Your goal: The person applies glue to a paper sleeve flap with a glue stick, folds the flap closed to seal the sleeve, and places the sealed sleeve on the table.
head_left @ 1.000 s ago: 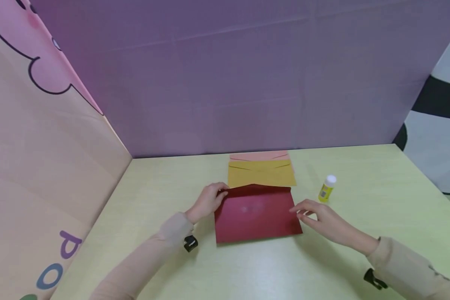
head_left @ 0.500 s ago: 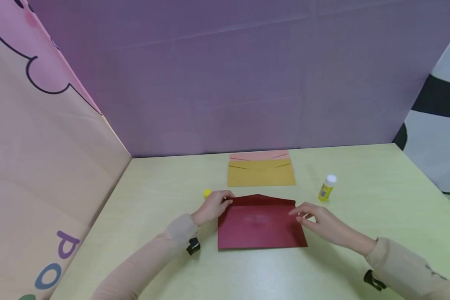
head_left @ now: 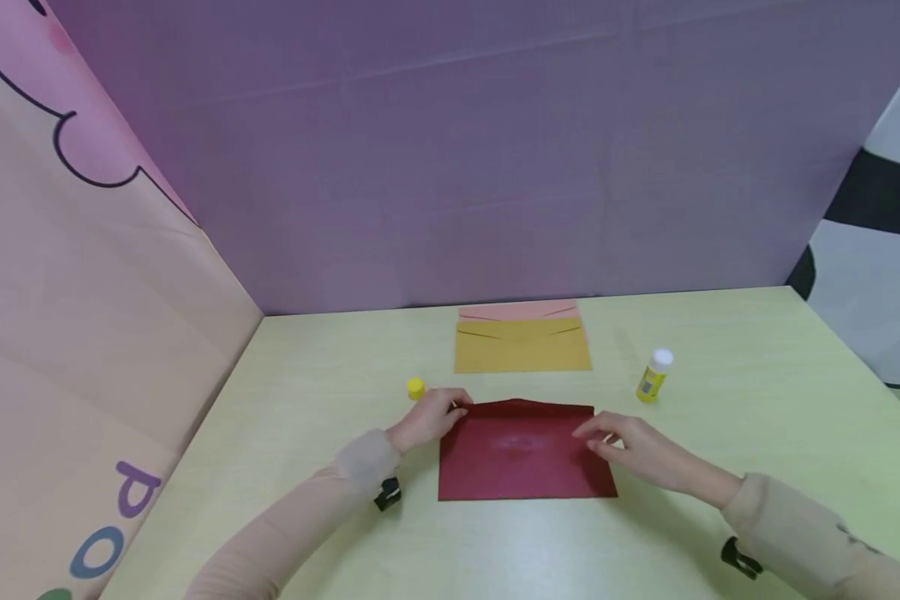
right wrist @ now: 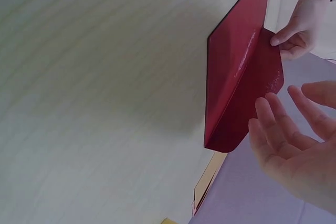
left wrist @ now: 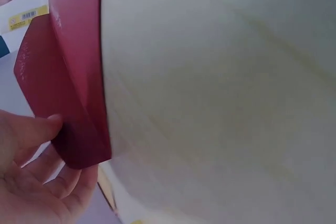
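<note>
A dark red envelope lies on the table in the head view, its flap raised along the far edge. My left hand pinches the flap near its left end, thumb on one face and fingers behind. Shiny whitish streaks mark the flap and the envelope body in both wrist views. My right hand hovers by the envelope's right side with loosely bent, spread fingers. In the right wrist view, the right fingertips overlap the flap's outer edge, and nothing is held between them.
A yellow envelope overlaps a pink envelope at the back of the table. To the right stands a yellow glue stick with a white cap. Beside my left hand is a small yellow round object. A purple backdrop rises behind.
The red envelope has come nearer to me and slightly right, with my left hand on it. The small yellow object beside that hand has come into sight. My right hand has shifted slightly.
</note>
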`<act>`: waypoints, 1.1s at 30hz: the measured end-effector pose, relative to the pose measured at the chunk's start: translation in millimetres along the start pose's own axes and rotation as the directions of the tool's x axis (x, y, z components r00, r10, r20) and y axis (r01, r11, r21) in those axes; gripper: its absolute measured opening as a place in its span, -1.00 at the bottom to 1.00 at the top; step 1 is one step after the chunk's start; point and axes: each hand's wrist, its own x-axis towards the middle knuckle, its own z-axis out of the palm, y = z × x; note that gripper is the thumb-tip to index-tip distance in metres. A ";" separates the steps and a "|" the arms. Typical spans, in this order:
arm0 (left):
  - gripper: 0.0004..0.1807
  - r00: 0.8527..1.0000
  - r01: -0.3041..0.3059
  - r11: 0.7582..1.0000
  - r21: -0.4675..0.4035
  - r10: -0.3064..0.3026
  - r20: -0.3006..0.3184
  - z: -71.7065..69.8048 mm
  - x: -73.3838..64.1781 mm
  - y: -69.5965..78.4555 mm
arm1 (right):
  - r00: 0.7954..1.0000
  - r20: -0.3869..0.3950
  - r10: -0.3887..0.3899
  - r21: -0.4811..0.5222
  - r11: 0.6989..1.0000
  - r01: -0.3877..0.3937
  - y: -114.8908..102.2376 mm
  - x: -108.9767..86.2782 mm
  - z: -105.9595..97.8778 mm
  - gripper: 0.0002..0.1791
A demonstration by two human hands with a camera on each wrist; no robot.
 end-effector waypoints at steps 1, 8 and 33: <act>-0.83 1.000 -0.003 1.000 0.010 0.003 0.008 -0.8 -0.5 0.9 | 1.000 0.005 -0.002 -0.005 1.000 0.002 0.5 0.3 0.3 -0.80; -0.69 0.997 -0.056 0.982 0.180 0.064 -0.039 -8.7 -7.1 12.6 | 1.000 0.019 0.004 -0.063 0.998 -0.003 -0.4 3.4 0.4 -0.81; -0.69 0.944 -0.300 0.868 0.395 0.212 0.252 0.8 -24.0 14.5 | 0.985 0.061 -0.162 -0.478 0.861 0.171 21.4 20.2 17.4 -0.63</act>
